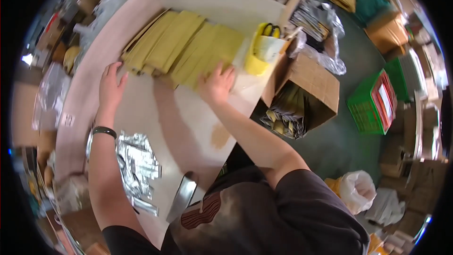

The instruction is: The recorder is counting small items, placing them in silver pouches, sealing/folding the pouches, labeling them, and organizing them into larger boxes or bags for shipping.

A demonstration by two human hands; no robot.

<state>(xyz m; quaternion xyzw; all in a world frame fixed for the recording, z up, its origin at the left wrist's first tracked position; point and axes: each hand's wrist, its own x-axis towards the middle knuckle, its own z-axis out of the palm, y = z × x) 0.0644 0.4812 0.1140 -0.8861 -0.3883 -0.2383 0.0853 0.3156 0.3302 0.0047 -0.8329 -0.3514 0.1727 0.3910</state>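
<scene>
Several flat yellow-brown paper pieces, which look like kraft envelopes, lie overlapped in a fanned row across the far part of the table. My right hand rests on the near right part of this row, fingers a little apart and slightly blurred. Just off the row's left end is my left hand, its thumb and fingers spread and nothing in it. Between my forearms, nearer to me, lies a pile of shiny silver foil-like strips. A silver, long flat-sided object sits close to my body; its kind is unclear.
A yellow holder with scissors stands at the table's right edge. Beyond that edge, an open cardboard box contains folded brown papers. A green crate and a white bag-lined bin stand farther right. A low wall borders the table's left.
</scene>
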